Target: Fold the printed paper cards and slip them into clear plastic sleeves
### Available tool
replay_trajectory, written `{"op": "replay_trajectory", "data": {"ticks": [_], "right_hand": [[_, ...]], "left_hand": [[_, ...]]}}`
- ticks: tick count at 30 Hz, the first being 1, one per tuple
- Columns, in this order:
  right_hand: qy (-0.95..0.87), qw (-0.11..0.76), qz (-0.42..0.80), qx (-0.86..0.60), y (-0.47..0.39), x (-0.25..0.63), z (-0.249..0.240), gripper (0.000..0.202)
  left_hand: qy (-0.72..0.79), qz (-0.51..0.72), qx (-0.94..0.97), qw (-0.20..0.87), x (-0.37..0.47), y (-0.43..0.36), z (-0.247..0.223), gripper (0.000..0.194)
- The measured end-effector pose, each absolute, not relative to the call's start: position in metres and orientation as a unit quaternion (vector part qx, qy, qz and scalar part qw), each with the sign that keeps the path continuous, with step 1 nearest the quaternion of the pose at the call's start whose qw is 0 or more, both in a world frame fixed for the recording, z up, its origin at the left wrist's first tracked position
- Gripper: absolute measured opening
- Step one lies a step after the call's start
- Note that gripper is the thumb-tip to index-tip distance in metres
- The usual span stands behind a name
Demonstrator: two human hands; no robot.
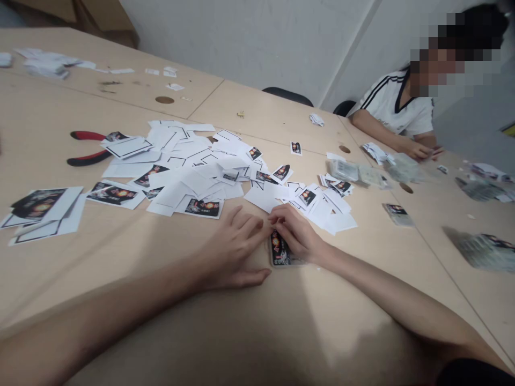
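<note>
A small flat clear case with a black printed label (pixel 279 251) lies on the table in front of me. My right hand (pixel 295 233) rests over its upper right part, fingers bent and pressed together at its top edge; what they pinch, if anything, is too small to make out. From the left, my left hand (pixel 241 246) reaches to the case's upper left corner, its fingers apart and its thumb stretched out below. Just beyond both hands spreads a heap of white paper pieces (pixel 173 182), some with black printed labels (pixel 203 207).
Red-handled pliers (pixel 90 158) lie left of the heap, partly under paper. More labels (pixel 40 206) sit at the left. Clear cases stand in stacks (pixel 486 251) at the right, near a single case (pixel 397 214). Across the table sits a person (pixel 398 107) in a white shirt.
</note>
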State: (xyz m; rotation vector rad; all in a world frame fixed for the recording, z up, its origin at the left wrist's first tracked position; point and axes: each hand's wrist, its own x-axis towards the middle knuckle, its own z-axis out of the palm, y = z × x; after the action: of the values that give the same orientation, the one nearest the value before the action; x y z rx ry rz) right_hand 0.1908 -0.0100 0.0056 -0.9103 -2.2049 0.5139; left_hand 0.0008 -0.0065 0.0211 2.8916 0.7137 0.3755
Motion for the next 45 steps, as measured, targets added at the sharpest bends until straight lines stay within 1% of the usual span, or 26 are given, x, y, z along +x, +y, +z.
{"op": "replay_trajectory", "data": {"ticks": [6,14,24,32,39,42,45], "right_hand": [[-0.846,0.324,0.202,-0.372,-0.01,0.191,0.003,0.018],[-0.837,0.302,0.233,-0.393,-0.01,0.191,0.002,0.018],[-0.819,0.298,0.23,-0.432,-0.007,0.189,0.0,0.019],[-0.808,0.276,0.225,-0.47,-0.007,0.189,-0.002,0.02],[-0.799,0.274,0.22,-0.489,-0.006,0.187,-0.003,0.02],[-0.799,0.275,0.224,-0.485,-0.007,0.187,-0.001,0.02],[-0.803,0.274,0.223,-0.48,-0.007,0.188,0.0,0.02]], "left_hand": [[0.234,0.105,0.965,0.057,0.001,-0.007,0.023,0.064],[0.208,0.125,0.968,0.06,-0.001,-0.006,0.024,0.058],[0.12,0.163,0.977,0.068,-0.002,-0.008,0.022,0.042],[0.07,0.181,0.978,0.079,-0.002,-0.009,0.021,0.041],[0.015,0.16,0.983,0.087,0.004,-0.023,0.019,0.038],[0.006,0.188,0.978,0.087,0.004,-0.027,0.021,0.034],[0.06,0.249,0.965,0.06,0.0,-0.024,0.023,0.034]]}}
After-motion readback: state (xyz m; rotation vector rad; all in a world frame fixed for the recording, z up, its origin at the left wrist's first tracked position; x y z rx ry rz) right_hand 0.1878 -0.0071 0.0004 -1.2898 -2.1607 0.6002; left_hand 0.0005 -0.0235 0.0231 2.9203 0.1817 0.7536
